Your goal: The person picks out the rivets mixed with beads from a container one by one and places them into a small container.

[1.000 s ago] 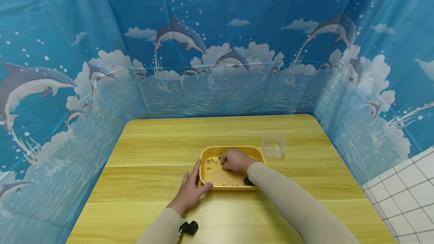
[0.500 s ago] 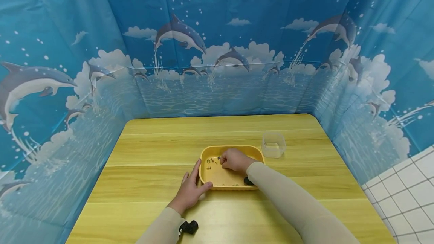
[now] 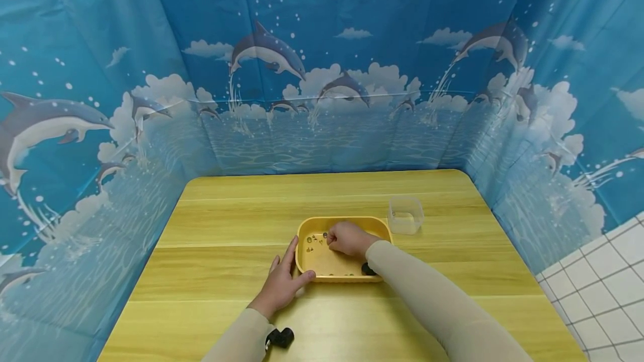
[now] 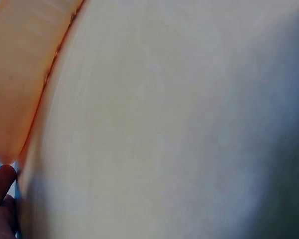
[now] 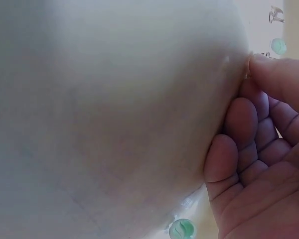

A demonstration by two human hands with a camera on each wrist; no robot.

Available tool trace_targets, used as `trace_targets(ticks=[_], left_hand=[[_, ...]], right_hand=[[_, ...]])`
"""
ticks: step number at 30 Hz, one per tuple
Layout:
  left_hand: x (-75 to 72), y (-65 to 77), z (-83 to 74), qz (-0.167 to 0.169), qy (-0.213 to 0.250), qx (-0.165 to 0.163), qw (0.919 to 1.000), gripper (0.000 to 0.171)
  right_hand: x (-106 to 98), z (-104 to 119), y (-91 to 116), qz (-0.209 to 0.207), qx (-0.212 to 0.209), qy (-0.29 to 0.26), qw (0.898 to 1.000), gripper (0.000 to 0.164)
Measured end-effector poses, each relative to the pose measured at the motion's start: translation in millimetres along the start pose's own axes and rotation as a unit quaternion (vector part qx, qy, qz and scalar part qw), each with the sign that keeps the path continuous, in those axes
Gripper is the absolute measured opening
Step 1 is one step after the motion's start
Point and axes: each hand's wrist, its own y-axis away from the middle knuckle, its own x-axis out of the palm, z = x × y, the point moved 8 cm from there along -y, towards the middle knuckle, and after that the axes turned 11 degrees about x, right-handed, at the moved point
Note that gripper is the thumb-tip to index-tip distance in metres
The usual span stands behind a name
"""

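A yellow tray (image 3: 327, 279) with rounded corners lies on the table. My left hand (image 3: 283, 286) holds its near-left corner steady, fingers stretched along the left wall and thumb on the front rim. Inside the tray, my right hand (image 3: 348, 238) is low over the floor with curled fingers. Thumb and forefinger (image 5: 269, 74) pinch a small shiny metal piece, mostly hidden by the fingertips. Left of that hand lie several little metal pieces (image 5: 276, 15) and glass marbles (image 5: 279, 46). Another green marble (image 5: 183, 229) shows below the hand in the right wrist view.
A clear plastic box (image 3: 406, 217) stands just beyond the tray's right end, with a tiny item in it. The wooden table (image 3: 226, 211) reaches back to a blue dolphin curtain (image 3: 322, 138). White tiles (image 3: 604, 278) show at the right.
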Motion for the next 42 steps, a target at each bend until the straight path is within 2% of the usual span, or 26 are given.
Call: trace_targets(ticks=[15,42], left_hand=[[0.9,1.1,3.0,-0.005,0.002,-0.015,0.9999,0.099],[0.3,0.7,-0.3,0.0,-0.004,-0.007,1.0,0.098]], right_hand=[[-0.1,0.5,3.0,0.008,0.006,-0.005,1.0,0.016],[-5.5,-4.6,4.0,-0.003,0.018,-0.053,0.998,0.012]])
